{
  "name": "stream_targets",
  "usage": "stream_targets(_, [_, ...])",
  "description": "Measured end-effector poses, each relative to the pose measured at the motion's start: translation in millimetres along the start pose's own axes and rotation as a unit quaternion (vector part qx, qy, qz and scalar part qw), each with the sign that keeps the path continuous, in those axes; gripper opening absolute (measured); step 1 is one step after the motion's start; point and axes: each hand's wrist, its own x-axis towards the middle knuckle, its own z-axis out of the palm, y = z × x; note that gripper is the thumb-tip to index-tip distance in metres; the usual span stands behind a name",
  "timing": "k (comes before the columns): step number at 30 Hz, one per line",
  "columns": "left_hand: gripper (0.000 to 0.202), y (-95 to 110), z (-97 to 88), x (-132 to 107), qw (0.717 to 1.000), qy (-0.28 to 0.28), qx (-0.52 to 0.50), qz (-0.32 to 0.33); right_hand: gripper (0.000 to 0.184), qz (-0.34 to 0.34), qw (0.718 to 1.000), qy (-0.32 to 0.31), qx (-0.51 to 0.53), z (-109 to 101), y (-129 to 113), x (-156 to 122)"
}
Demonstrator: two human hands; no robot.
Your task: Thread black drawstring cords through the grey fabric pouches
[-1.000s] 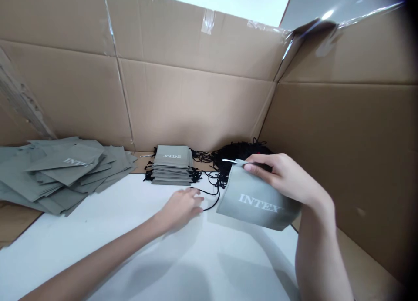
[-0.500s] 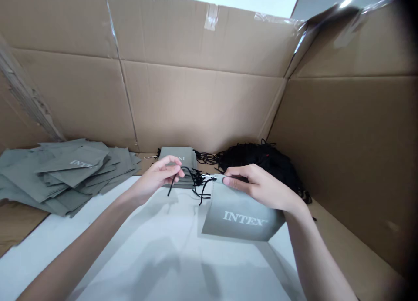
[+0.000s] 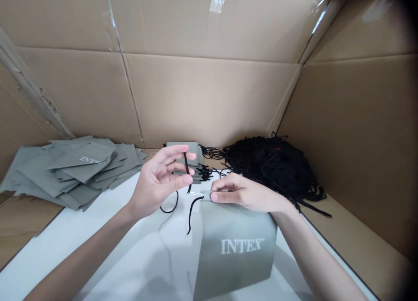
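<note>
My right hand [image 3: 240, 192] pinches the top edge of a grey pouch [image 3: 238, 231] printed INTEX, which hangs down over the white table. From the pouch's top left corner a short black cord end [image 3: 191, 214] curls downward, and a thin pale wire-like piece [image 3: 195, 193] sticks out beside it. Left of the pouch, my left hand [image 3: 166, 175] has a black cord [image 3: 187, 166] between thumb and fingers. Part of that cord loops below the hand. Whether it joins the cord end at the pouch I cannot tell.
Loose grey pouches [image 3: 72, 170] lie heaped at the left. Behind my left hand stands a neat stack of corded pouches [image 3: 196, 162]. A tangled pile of black cords [image 3: 271, 170] sits at the back right. Cardboard walls [image 3: 209, 96] enclose the white table [image 3: 130, 257].
The pouch has come nearer and lower, its print now larger. My left hand has moved right, closer to the pouch's corner, and turned with the cord upright in its fingers. The view has tipped down.
</note>
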Motion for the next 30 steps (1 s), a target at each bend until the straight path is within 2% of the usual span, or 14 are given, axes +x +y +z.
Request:
stream_targets(6, [0.049, 5, 3.0, -5, 0.993, -0.063, 0.087, 0.039, 0.042, 0.004, 0.998, -0.017, 0.059, -1, 1, 1])
stream_targets(10, [0.052, 2, 5.7, -6, 0.976, -0.086, 0.16, 0.119, 0.038, 0.016, 0.994, -0.031, 0.104, -4, 0, -1])
stream_targets(17, [0.071, -1, -0.2, -5, 0.929, -0.084, 0.254, 0.255, 0.038, 0.041, 0.982, -0.042, 0.177, -4, 7, 4])
stream_targets(30, [0.081, 3, -5.5, -6, 0.845, -0.081, 0.403, 0.342, 0.042, 0.033, 0.988, -0.017, 0.15, -5, 14, 5])
